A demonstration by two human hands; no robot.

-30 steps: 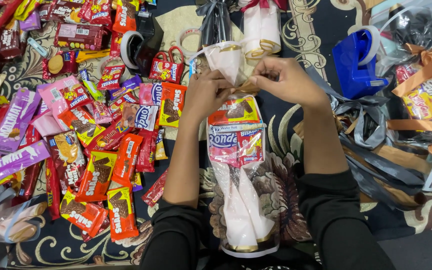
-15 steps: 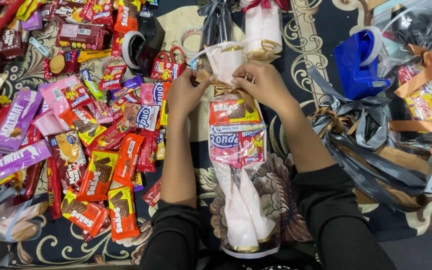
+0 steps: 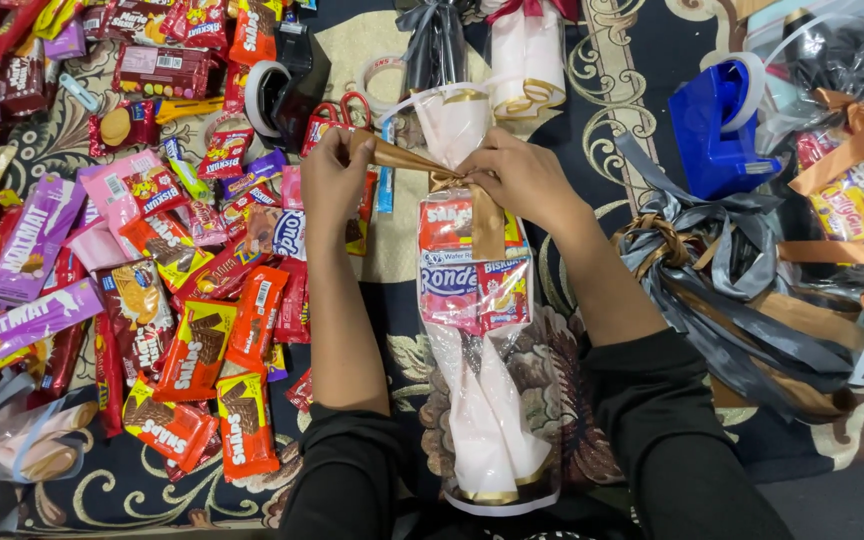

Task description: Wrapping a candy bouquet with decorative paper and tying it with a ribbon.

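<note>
A clear cone-shaped snack bouquet (image 3: 477, 330) lay lengthwise on the patterned carpet (image 3: 602, 80) between the person's forearms, its narrow end toward the body and its open top pointing away. Red and pink snack packets showed through the wrap near its middle. A gold ribbon (image 3: 422, 165) was tied around the neck of the bouquet. The left hand (image 3: 334, 178) held one ribbon tail stretched out to the left, its fingers pinched narrow on the strip. The right hand (image 3: 522, 178) sat on the knot, fingers closed over the ribbon there, covering part of the bow.

To the left, a heap of snack bars (image 3: 152, 290) in red, orange and purple wrappers crowded the carpet right up to the left forearm. Red-handled scissors (image 3: 337, 108) lay just beyond the left hand, beside a roll of clear tape (image 3: 377, 75). A blue tape dispenser (image 3: 717, 125) stood well to the right. Near the right elbow lay a bundle of grey ribbons (image 3: 712, 290), and a finished bouquet with an orange bow (image 3: 852, 170) rested at the far right edge.
</note>
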